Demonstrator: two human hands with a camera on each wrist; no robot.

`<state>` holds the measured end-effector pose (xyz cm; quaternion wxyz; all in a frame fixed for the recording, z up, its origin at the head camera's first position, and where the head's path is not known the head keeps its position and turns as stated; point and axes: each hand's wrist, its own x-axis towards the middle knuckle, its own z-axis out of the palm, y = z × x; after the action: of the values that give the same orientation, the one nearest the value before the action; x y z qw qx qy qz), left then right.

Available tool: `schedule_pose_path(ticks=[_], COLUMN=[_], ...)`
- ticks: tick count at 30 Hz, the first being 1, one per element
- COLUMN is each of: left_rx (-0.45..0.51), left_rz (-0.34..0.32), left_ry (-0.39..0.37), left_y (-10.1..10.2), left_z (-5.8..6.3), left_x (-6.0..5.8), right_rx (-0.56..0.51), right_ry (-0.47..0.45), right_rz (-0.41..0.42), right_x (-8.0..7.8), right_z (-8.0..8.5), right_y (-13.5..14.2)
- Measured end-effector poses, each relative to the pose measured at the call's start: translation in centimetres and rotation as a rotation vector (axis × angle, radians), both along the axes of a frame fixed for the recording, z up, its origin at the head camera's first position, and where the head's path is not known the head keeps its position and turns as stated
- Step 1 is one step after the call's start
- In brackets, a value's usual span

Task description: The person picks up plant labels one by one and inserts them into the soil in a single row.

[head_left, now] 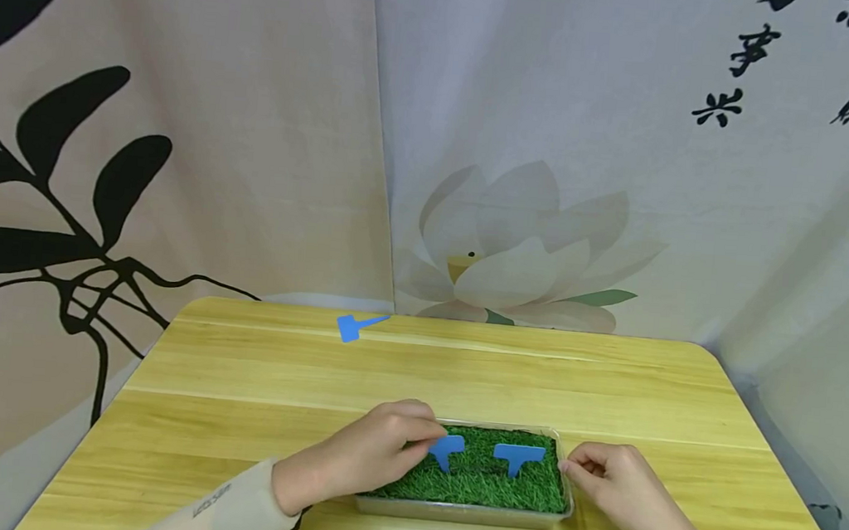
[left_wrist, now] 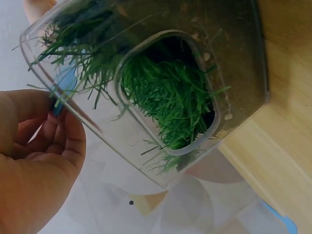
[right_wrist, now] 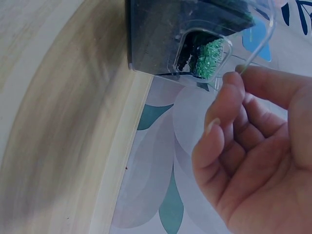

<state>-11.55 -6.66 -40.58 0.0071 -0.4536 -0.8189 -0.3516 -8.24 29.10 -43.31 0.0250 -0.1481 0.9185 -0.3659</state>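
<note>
A clear plastic box (head_left: pixel 450 512) filled with green grass (head_left: pixel 482 490) stands on the table, two blue T-shaped plant labels in its grass. My left hand (head_left: pixel 388 445) pinches the left plant label (head_left: pixel 447 448) by its head, between thumb and forefinger. The right plant label (head_left: pixel 518 457) stands upright in the grass, untouched. At the box's right side, my right hand (head_left: pixel 620 484) pinches the rim, and its other fingers curl in. The right wrist view has the thumb and forefinger meeting right at the rim (right_wrist: pixel 265 41).
A third blue plant label (head_left: pixel 352 327) lies near the table's back edge, left of the box. The wooden table (head_left: pixel 233 416) reaches a printed curtain (head_left: pixel 279 120) behind it. Openings with grass showing are in the box's end walls.
</note>
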Motion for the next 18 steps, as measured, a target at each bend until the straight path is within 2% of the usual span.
schedule_pose_path(ticks=[8,18], left_rx=[-0.040,-0.072], left_rz=[-0.025,-0.032], left_ry=[0.013,0.068], left_y=[0.46,1.06], left_z=[0.29,0.49], left_x=[-0.36,-0.36], right_rx=[-0.008,0.006], right_ry=[-0.017,-0.012], right_rz=[0.005,-0.004], right_x=[-0.06,-0.11], right_z=[0.03,-0.16], right_y=[0.00,0.13])
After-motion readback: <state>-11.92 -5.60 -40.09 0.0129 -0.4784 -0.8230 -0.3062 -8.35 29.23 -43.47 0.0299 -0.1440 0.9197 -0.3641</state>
